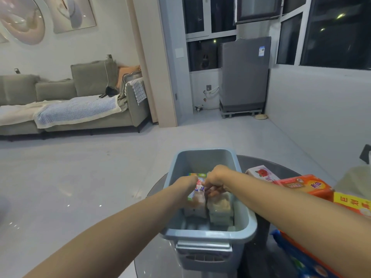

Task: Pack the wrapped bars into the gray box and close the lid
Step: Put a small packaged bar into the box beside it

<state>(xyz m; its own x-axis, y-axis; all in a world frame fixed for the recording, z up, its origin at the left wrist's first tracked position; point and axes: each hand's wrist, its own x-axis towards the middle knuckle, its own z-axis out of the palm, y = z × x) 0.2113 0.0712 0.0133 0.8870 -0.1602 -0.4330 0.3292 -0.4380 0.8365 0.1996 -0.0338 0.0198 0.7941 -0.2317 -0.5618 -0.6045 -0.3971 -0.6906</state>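
Observation:
The gray box (249, 221) stands open on a round dark glass table, with no lid on it. Inside lie several wrapped bars in clear film (219, 207), stacked toward the right. Both my hands reach down into the box. My left hand (188, 184) and my right hand (215, 178) together hold a wrapped bar (197, 190) with a white, blue and green label, over the left stack. My fingers are closed on its top end. The bar's lower part is hidden behind my left wrist.
To the right of the box lie a white packet with a red rose (261, 173), an orange carton (305, 186), a yellow-red packet (351, 203) and a blue bag (297, 257). The table edge (152, 189) curves close on the left. A sofa (80, 109) stands far back.

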